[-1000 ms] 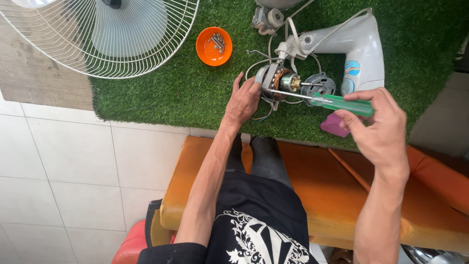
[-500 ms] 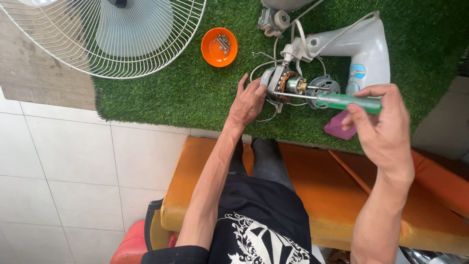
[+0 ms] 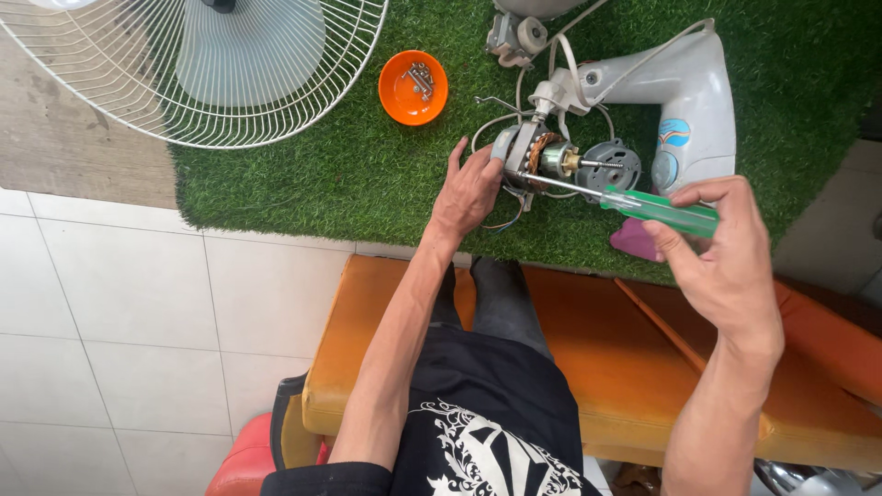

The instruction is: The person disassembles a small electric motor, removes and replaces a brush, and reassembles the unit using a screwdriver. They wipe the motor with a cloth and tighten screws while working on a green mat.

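My left hand (image 3: 470, 188) steadies a small fan motor (image 3: 536, 158) with copper windings and a projecting shaft, lying on green artificial turf (image 3: 303, 174). My right hand (image 3: 721, 253) grips a screwdriver with a green handle (image 3: 660, 209); its metal shank reaches left and its tip touches the motor housing. Wires loop around the motor and run up to a pale grey fan neck housing (image 3: 684, 92) just beyond it.
A white wire fan guard with a pale blade (image 3: 197, 69) lies at the top left. An orange bowl (image 3: 412, 88) holds several screws. A round dark motor cover (image 3: 617, 163) sits by the shaft. An orange bench (image 3: 597, 358) is under me, white floor tiles to the left.
The view has shifted a little. My right hand and the screwdriver have moved slightly down and right, the tip staying at the motor. My left hand keeps hold of the motor.
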